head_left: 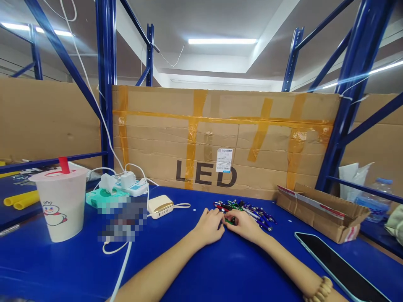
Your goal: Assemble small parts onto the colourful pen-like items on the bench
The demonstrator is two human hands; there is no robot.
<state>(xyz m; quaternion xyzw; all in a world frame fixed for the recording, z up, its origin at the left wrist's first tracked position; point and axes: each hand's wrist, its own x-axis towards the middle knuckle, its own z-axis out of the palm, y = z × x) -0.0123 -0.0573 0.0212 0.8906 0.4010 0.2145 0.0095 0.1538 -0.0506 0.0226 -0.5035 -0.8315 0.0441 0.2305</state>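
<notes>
The pens [263, 219] lay in a messy heap on the blue worktop [239, 268], just past the two hands. The left hand [210, 226] was curled, its tips tucked near the other hand, so I could not tell what it had. The right hand [244, 225] had its fingers and thumb bent in close by a green pen [231, 222] — but I could not tell if they gripped it. The pens looked light, stiff and a bit slippery, likely to roll, and best pinched around the middle. Some crossed over each other, so pulling one might drag more along. A big cardboard sheet [252, 176] stood behind the heap like a wall, and an open cardboard box [321, 216] sat to the right. A phone [340, 264] lay near the right arm. On the left were a power bank [160, 206], a paper cup [63, 205] and a white cable [124, 264] — that cable ran close by the left arm.
</notes>
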